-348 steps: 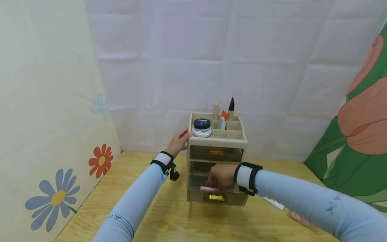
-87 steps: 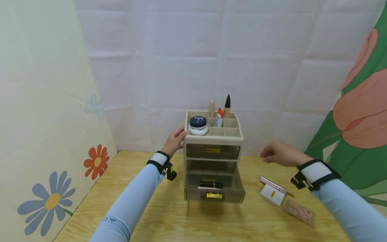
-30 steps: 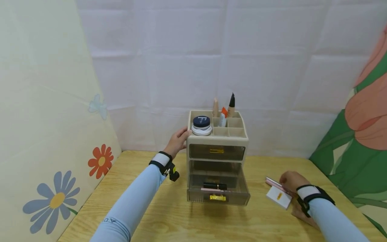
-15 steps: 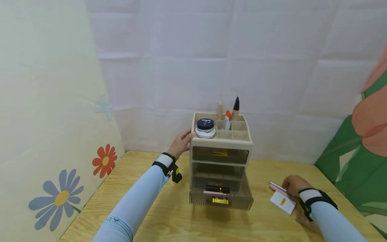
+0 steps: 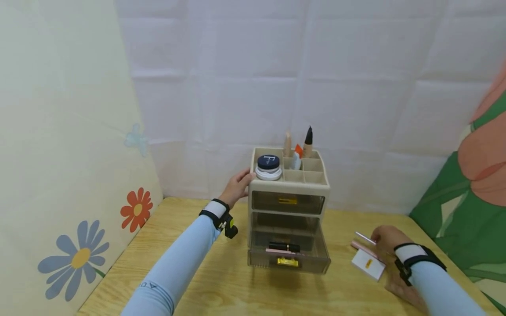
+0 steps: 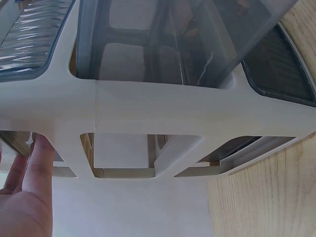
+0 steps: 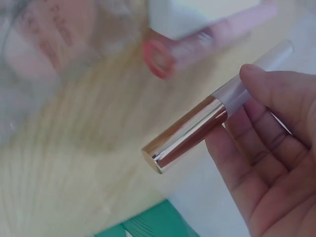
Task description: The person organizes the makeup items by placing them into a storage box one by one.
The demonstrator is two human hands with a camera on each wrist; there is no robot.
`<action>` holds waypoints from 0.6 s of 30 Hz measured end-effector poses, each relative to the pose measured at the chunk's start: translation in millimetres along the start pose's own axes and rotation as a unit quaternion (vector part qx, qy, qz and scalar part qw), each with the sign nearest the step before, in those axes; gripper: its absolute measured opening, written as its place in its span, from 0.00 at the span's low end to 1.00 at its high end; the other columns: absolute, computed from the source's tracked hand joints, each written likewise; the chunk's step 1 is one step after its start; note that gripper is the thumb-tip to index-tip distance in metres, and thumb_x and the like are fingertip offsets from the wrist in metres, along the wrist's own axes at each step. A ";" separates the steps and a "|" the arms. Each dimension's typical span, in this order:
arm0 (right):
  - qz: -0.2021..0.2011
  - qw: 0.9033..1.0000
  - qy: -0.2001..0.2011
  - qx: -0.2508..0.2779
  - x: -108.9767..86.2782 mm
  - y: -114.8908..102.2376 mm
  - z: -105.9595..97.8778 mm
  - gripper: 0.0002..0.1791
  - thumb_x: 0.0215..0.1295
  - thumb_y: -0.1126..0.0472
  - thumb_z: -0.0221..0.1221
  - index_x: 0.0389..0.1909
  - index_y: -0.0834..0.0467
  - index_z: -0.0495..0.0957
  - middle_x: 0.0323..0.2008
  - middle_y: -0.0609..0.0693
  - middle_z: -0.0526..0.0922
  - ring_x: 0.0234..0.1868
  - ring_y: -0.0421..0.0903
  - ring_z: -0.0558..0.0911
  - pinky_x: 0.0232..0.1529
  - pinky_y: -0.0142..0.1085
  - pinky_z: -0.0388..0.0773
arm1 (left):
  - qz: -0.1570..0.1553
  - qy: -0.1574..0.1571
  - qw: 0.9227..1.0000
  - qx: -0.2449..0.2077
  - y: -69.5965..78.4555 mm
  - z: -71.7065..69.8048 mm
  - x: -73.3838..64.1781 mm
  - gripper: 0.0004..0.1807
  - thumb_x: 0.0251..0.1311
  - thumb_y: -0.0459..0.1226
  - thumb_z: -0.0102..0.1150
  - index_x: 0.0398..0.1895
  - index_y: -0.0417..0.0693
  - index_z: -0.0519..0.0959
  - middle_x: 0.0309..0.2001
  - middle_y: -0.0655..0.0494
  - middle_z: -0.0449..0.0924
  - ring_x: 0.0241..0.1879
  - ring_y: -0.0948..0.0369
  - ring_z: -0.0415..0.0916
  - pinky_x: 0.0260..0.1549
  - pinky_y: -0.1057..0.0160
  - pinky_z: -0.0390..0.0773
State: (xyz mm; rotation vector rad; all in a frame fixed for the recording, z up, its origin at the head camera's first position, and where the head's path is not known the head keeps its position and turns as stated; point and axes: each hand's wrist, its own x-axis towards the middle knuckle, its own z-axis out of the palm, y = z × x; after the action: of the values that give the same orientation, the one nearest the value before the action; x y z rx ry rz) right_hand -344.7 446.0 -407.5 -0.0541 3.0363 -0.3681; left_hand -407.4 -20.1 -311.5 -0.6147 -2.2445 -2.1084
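My left hand (image 5: 237, 186) holds the upper left side of a beige makeup organizer (image 5: 289, 186); in the left wrist view its fingers (image 6: 37, 170) reach into a side opening. The organizer's smoky lower drawer (image 5: 272, 260) is pulled out, with a black tube (image 5: 284, 247) and a pink stick (image 5: 280, 251) inside. At the right, my right hand (image 5: 389, 241) pinches a slim cosmetic tube (image 7: 190, 128), pale lilac with a shiny gold end, between thumb and fingers. Its gold end juts out in the right wrist view. Close by lies a pink tube (image 5: 363, 249) against a white box (image 5: 368, 264).
On the organizer's top sit a round jar with a navy lid (image 5: 269, 162), a black-tipped pen (image 5: 308, 141), an orange-capped tube (image 5: 297, 157) and a beige stick (image 5: 287, 144). A flat pinkish packet (image 5: 403, 289) lies partly under the right forearm. A pale cloth (image 5: 221, 109) hangs behind.
After reaching into the drawer, my right hand moved right to the tubes and took hold of the gold-ended one, now drawn apart from the pink tube. My left hand stays on the organizer.
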 end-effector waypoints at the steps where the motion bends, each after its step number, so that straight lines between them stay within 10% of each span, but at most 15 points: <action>1: -0.008 1.000 0.006 -0.001 -2.1 -2.4 -5.0 0.10 0.52 0.74 0.65 0.36 0.72 0.80 0.32 0.60 0.81 0.36 0.57 0.79 0.38 0.53 0.77 | 0.000 0.000 1.000 -0.002 0.4 -0.3 -0.1 0.32 0.70 0.50 0.48 0.73 0.48 0.61 0.69 0.46 0.64 0.61 0.49 0.68 0.52 0.47 0.75; 18: -0.148 0.985 0.084 -0.002 -63.6 -53.5 -77.3 0.08 0.59 0.71 0.62 0.39 0.69 0.81 0.33 0.55 0.83 0.34 0.53 0.82 0.32 0.48 0.80 | -0.001 -0.003 1.000 -0.018 1.5 0.8 -0.3 0.30 0.71 0.48 0.47 0.73 0.50 0.63 0.68 0.48 0.65 0.60 0.50 0.69 0.51 0.48 0.76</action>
State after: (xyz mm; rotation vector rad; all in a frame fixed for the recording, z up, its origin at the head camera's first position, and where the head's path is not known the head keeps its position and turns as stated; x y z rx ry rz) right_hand -286.7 415.3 -314.9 -0.5032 3.1968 -0.4066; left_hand -406.4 -19.3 -310.2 -0.6221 -2.2160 -2.1554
